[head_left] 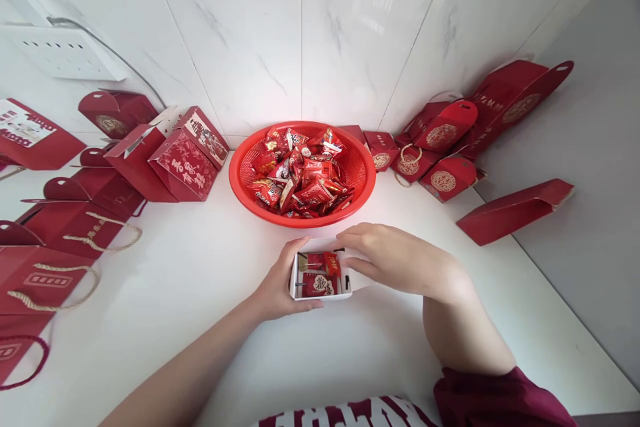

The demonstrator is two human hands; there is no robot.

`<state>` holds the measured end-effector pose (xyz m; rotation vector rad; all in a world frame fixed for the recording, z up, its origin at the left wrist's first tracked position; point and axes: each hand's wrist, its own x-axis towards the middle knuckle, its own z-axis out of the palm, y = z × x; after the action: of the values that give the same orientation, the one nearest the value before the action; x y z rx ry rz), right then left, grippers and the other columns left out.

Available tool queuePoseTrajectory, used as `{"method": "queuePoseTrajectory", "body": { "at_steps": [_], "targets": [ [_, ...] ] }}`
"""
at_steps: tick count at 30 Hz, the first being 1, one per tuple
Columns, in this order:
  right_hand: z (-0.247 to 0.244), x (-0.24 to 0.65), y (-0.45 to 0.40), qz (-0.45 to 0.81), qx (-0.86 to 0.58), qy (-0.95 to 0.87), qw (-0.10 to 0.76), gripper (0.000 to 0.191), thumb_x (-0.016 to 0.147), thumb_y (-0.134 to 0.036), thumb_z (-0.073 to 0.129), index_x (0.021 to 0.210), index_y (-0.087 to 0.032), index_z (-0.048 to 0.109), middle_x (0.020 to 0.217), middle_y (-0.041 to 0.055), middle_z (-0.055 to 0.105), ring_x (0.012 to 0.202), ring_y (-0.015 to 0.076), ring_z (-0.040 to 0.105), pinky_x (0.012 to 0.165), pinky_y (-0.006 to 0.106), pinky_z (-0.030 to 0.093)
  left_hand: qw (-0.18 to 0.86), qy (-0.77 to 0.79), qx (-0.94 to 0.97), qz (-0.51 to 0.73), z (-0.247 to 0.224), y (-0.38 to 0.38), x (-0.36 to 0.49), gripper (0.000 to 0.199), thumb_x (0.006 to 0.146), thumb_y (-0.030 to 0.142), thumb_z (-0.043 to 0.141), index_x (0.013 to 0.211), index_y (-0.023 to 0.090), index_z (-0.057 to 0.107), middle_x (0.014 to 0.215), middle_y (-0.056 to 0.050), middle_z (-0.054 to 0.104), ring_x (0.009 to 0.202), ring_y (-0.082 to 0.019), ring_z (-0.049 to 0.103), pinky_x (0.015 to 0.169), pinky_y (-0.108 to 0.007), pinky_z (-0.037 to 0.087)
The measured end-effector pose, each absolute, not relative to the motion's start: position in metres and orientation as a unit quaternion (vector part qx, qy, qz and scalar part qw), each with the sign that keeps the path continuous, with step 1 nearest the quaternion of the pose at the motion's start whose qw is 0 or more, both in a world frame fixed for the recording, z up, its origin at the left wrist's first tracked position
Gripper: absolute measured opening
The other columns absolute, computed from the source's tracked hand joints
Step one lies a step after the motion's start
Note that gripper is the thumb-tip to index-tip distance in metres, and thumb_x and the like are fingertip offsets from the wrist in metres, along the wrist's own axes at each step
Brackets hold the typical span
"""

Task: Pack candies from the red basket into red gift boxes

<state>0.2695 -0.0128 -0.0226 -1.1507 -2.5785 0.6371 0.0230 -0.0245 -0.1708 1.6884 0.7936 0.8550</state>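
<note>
A small box (324, 294) with white inner walls stands upright above the white counter, its top open. Inside lie a red wrapped sweet (332, 264) and a dark red packet with a pale round emblem (320, 285). My left hand (278, 282) grips the box from the left, thumb along the near side and fingers at the far corner. My right hand (380, 253) is at the box's right end, its fingers and thumb around the far right edge by the flap. Part of that edge is hidden behind the fingers.
Behind the box, a red plastic basket (240, 200) holds many red-wrapped sweets (313, 192). Red gift boxes with rope handles (50, 280) line the left side. More red boxes (440, 137) stand at the back right, and one narrow red box (515, 213) leans near the grey side wall.
</note>
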Motion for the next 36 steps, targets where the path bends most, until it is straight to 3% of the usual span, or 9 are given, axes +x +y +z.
{"method": "queuePoseTrajectory", "body": {
  "at_steps": [4, 10, 15, 19, 24, 27, 29, 33, 36],
  "targets": [
    [-0.019, 0.277, -0.013, 0.226, -0.42, -0.872, 0.111, 0.026, 0.097, -0.026, 0.05, 0.116, -0.023, 0.068, 0.107, 0.0074, 0.073, 0.095, 0.0246, 0.068, 0.083, 0.039, 0.054, 0.487, 0.331, 0.725, 0.356, -0.17, -0.025, 0.023, 0.115, 0.064, 0.041, 0.087, 0.154, 0.035, 0.016, 0.154, -0.013, 0.027, 0.138, -0.038, 0.038, 0.11, -0.057, 0.039],
    [-0.032, 0.299, -0.023, 0.266, -0.47, -0.795, 0.276, 0.03, 0.099, -0.041, 0.047, 0.121, -0.027, 0.063, 0.119, 0.0067, 0.068, 0.102, 0.0239, 0.066, 0.085, 0.039, 0.055, 0.395, 0.316, 0.814, 0.284, -0.14, -0.024, 0.005, 0.142, 0.055, 0.048, 0.091, 0.157, 0.032, -0.008, 0.163, -0.016, 0.014, 0.147, -0.044, 0.018, 0.116, -0.062, 0.024],
    [-0.088, 0.306, -0.037, 0.294, -0.554, -0.641, 0.443, 0.032, 0.101, -0.046, 0.041, 0.116, -0.025, 0.059, 0.121, 0.0083, 0.065, 0.105, 0.0232, 0.064, 0.087, 0.04, 0.054, 0.4, 0.349, 0.817, 0.224, -0.108, -0.017, -0.013, 0.139, 0.064, 0.043, 0.087, 0.155, 0.029, -0.016, 0.156, -0.017, 0.034, 0.142, -0.038, 0.036, 0.11, -0.055, 0.037],
    [-0.129, 0.293, -0.048, 0.278, -0.525, -0.606, 0.529, 0.038, 0.101, -0.05, 0.036, 0.124, -0.023, 0.05, 0.123, 0.0119, 0.061, 0.109, 0.0253, 0.062, 0.088, 0.044, 0.052, 0.366, 0.402, 0.804, 0.242, -0.109, -0.014, -0.022, 0.117, 0.07, 0.041, 0.083, 0.158, 0.03, 0.006, 0.14, -0.012, 0.053, 0.127, -0.033, 0.053, 0.102, -0.045, 0.046],
    [-0.151, 0.282, -0.061, 0.254, -0.445, -0.684, 0.52, 0.063, 0.096, -0.065, 0.03, 0.144, -0.024, 0.03, 0.141, 0.017, 0.049, 0.124, 0.0309, 0.054, 0.1, 0.052, 0.048, 0.291, 0.349, 0.796, 0.4, -0.123, -0.019, -0.019, 0.093, 0.078, 0.035, 0.077, 0.153, 0.025, 0.024, 0.117, -0.011, 0.065, 0.103, -0.026, 0.064, 0.086, -0.039, 0.054],
    [-0.155, 0.284, -0.063, 0.238, -0.383, -0.759, 0.469, 0.083, 0.091, -0.074, 0.027, 0.155, -0.022, 0.011, 0.156, 0.0189, 0.033, 0.139, 0.0346, 0.04, 0.11, 0.056, 0.039, 0.222, 0.33, 0.813, 0.425, -0.127, -0.025, -0.009, 0.076, 0.087, 0.032, 0.065, 0.152, 0.026, 0.027, 0.133, -0.015, 0.057, 0.119, -0.03, 0.058, 0.094, -0.046, 0.051],
    [-0.155, 0.284, -0.062, 0.205, -0.345, -0.818, 0.412, 0.098, 0.086, -0.081, 0.028, 0.157, -0.019, 0.003, 0.159, 0.0201, 0.025, 0.144, 0.0369, 0.032, 0.115, 0.059, 0.029, 0.173, 0.295, 0.854, 0.391, -0.129, -0.028, -0.005, 0.067, 0.093, 0.043, 0.052, 0.153, 0.024, 0.028, 0.147, -0.017, 0.046, 0.133, -0.035, 0.047, 0.105, -0.052, 0.044],
    [-0.153, 0.282, -0.059, 0.149, -0.304, -0.886, 0.316, 0.117, 0.075, -0.084, 0.048, 0.157, -0.016, 0.0, 0.159, 0.0215, 0.026, 0.146, 0.038, 0.027, 0.119, 0.063, 0.01, 0.146, 0.23, 0.906, 0.323, -0.135, -0.03, 0.001, 0.083, 0.093, 0.071, 0.023, 0.156, 0.018, 0.023, 0.156, -0.017, 0.035, 0.141, -0.039, 0.036, 0.115, -0.056, 0.029],
    [-0.151, 0.281, -0.059, 0.142, -0.306, -0.891, 0.304, 0.119, 0.072, -0.078, 0.061, 0.157, -0.016, 0.005, 0.155, 0.021, 0.035, 0.144, 0.0362, 0.031, 0.12, 0.063, 0.008, 0.163, 0.228, 0.914, 0.292, -0.14, -0.03, 0.004, 0.087, 0.088, 0.075, 0.033, 0.155, 0.02, 0.026, 0.155, -0.016, 0.036, 0.142, -0.039, 0.035, 0.118, -0.056, 0.026]
  ]
}}
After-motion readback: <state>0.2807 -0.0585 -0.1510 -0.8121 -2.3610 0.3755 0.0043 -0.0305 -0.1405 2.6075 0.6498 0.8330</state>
